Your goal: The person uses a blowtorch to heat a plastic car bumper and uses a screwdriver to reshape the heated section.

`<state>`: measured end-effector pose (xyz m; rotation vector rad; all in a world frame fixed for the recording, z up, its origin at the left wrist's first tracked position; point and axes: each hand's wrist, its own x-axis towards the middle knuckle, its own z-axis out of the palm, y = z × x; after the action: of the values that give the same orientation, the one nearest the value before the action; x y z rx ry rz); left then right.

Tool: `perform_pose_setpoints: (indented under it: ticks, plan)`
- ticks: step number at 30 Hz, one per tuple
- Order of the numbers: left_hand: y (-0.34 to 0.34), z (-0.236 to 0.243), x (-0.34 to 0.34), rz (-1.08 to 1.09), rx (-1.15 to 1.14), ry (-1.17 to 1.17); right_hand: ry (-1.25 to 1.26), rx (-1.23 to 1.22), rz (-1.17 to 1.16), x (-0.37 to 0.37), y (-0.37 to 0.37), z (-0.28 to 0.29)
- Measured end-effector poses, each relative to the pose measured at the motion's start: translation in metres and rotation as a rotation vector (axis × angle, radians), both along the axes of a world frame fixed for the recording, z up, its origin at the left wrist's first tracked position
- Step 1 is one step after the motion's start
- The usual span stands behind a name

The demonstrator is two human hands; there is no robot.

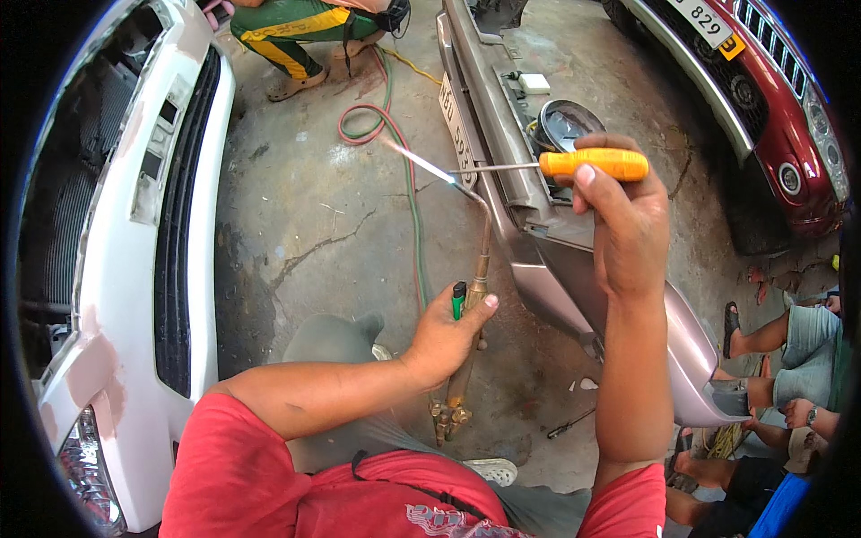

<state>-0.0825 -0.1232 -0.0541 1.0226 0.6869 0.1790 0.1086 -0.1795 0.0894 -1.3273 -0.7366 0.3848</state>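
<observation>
My left hand grips a brass gas torch along with a green lighter. From the torch's bent nozzle a pale flame streaks up and left. My right hand holds a screwdriver by its yellow handle, with the metal shaft pointing left and its tip at or very near the flame's base. Behind both tools lies a detached silver-grey bumper bearing a plate, with a round lamp and a small white box on or beside it.
A white bumper and car front stand at left, a dark red car at upper right. Green and red hoses cross the cracked concrete. A person crouches at the top; other people's legs crowd the lower right.
</observation>
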Motion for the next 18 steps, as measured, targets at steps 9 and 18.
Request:
perform_pose_setpoints:
  ticks: [9, 18]
  plan:
    - [0.003, 0.003, -0.001, -0.027, -0.009, 0.014, -0.056, -0.062, 0.039, 0.021, 0.025, 0.005]
    - [0.002, 0.003, 0.002, -0.016, -0.012, 0.009, -0.131, -0.115, 0.087, 0.027, 0.032, 0.002]
